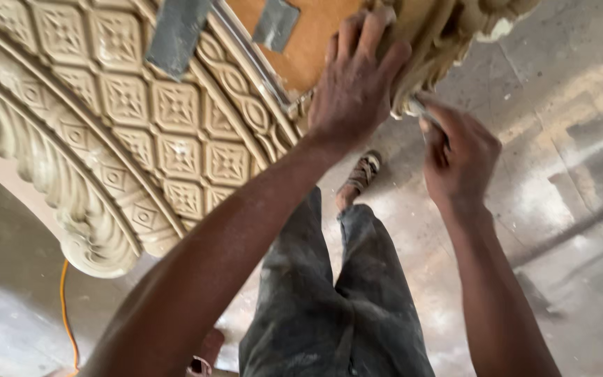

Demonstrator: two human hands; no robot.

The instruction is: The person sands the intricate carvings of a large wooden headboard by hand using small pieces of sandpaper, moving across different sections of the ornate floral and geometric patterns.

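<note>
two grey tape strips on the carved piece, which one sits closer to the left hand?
The smaller grey strip, stuck on the bare orange-brown panel, is closer to the left hand. The larger strip lies farther left, over the carved lattice band.

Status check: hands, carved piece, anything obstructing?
Left hand flat on carved cream panel. Right hand grips small tool at panel's edge. Nothing blocking.
</note>
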